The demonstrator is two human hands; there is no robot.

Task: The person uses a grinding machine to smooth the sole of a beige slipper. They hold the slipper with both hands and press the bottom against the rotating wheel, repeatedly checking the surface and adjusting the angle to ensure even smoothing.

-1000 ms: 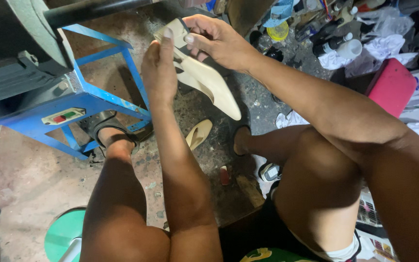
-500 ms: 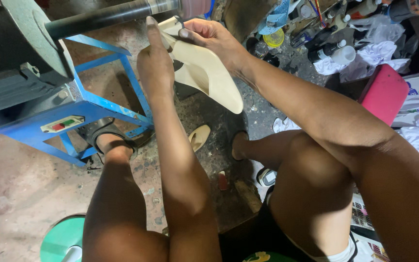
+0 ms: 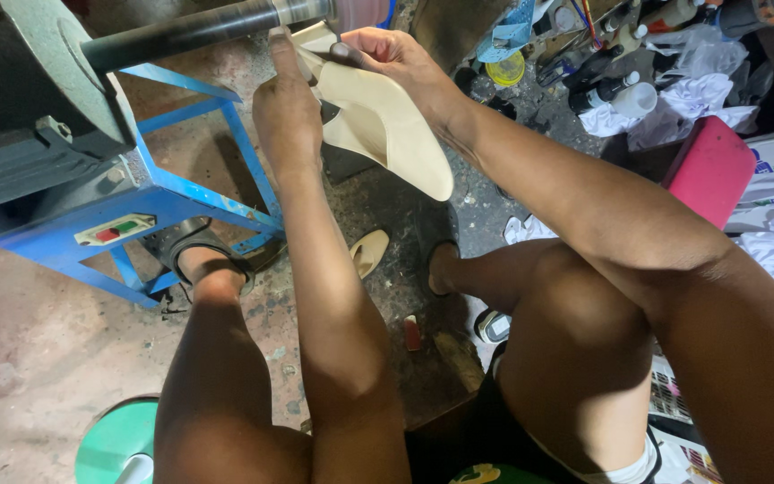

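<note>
At the far left stands one blue-painted metal machine frame (image 3: pixel 181 193) carrying a grey-green motor housing (image 3: pixel 38 81), cut off by the top and left edges. One dark cylindrical shaft (image 3: pixel 181 31) runs rightward from it along the top of the view. On the frame's front sit one small switch plate with a red and a green button (image 3: pixel 115 230). Low in the left corner one round green lid-like object (image 3: pixel 114 439) is partly hidden behind the person's knee.

One cream, pointed-toe leather shoe upper (image 3: pixel 382 121) is held up just under the shaft's end, toe pointing down and to the right. The left hand (image 3: pixel 288 112) is closed on its heel end, fingers reaching up toward the shaft; how the fingertips sit on the far side is hidden. The right hand (image 3: pixel 396 58) pinches the top edge of the same shoe, thumb and fingers clenched on it.

Below, on the stained concrete floor (image 3: pixel 38 341), lies one second cream shoe piece (image 3: pixel 369 253), partly covered by the left forearm. One small red object (image 3: pixel 413 333) lies nearby, too small to identify.

To the right sit one pink rectangular box (image 3: pixel 714 170), crumpled white cloths (image 3: pixel 674 108), and several bottles (image 3: pixel 602 90) whose count is hard to make out in the clutter.
</note>
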